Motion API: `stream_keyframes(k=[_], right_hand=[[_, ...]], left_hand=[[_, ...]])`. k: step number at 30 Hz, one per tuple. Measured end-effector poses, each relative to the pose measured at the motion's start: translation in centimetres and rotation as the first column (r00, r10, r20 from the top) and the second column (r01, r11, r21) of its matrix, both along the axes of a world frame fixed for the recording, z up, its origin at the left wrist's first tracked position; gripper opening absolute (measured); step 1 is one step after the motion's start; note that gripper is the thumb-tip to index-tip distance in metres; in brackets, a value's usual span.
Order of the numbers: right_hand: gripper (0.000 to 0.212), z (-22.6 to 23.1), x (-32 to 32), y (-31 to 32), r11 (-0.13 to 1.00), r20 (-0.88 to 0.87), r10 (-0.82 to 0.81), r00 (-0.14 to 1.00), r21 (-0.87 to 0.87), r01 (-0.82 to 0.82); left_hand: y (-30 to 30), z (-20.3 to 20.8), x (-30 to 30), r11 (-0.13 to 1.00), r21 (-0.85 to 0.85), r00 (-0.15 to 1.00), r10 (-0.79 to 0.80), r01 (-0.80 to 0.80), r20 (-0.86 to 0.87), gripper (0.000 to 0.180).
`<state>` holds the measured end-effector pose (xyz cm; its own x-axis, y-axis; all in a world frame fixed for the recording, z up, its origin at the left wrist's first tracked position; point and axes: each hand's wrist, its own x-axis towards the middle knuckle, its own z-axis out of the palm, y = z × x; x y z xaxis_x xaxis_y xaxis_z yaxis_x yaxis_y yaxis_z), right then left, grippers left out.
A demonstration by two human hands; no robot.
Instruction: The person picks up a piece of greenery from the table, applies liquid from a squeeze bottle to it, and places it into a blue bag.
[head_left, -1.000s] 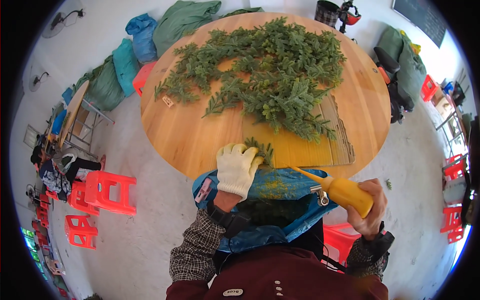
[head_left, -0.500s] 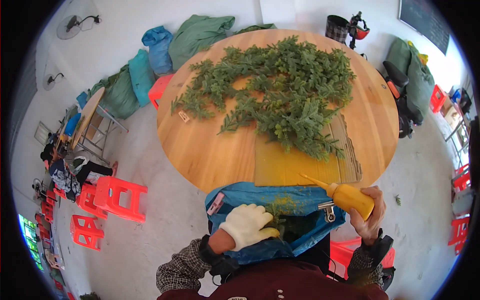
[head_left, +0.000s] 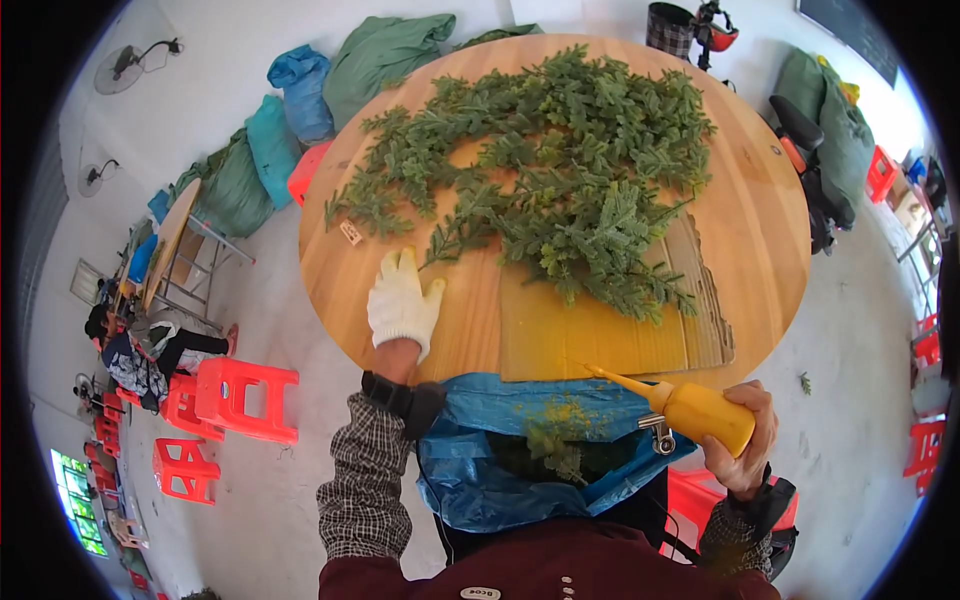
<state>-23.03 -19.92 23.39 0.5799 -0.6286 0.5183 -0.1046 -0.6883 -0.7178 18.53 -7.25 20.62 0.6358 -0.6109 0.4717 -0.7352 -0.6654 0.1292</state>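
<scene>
My left hand, in a white glove with yellow-stained fingertips, reaches over the round wooden table. Its fingers are apart and hold nothing, close to the stem of a green artificial fir sprig at the pile's near edge. A larger heap of sprigs covers the table's middle. My bare right hand grips a yellow squeeze bottle, its long nozzle pointing left above an open blue bag. Inside the bag, a sprig and yellow specks show. A metal bulldog clip pinches the bag's rim.
A yellow-stained cardboard sheet lies at the table's near side, partly under the sprigs. Red stools stand on the left, where a person sits. Stuffed sacks line the back wall. A small tag lies on the table.
My left hand has come out of the blue bag and moved forward and left onto the table, fingers extended. The sprig stays in the bag. My right hand still holds the bottle in nearly the same place.
</scene>
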Motion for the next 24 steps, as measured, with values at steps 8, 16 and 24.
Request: stream_keyframes(k=[8, 16, 24], right_hand=[[0.047, 0.0, 1.2, 0.6, 0.995, -0.010, 0.087, 0.996, -0.040, -0.087], [0.047, -0.5, 1.9, 1.1, 0.998, 0.104, -0.055, 0.993, -0.005, 0.056], [0.048, 0.3, 3.1, 2.3, 1.000, 0.025, -0.003, 1.000, -0.029, 0.004]], left_hand=[[0.9, -0.5, 0.7, 0.984, 0.180, 0.991, 0.018, 0.005, -0.129, 0.028], [2.8, 1.2, -11.1, 0.978, -0.037, 0.967, -0.208, 0.205, -0.144, 0.024], [1.1, 0.0, -16.6, 0.940, 0.014, 0.939, -0.338, 0.340, -0.061, 0.028]])
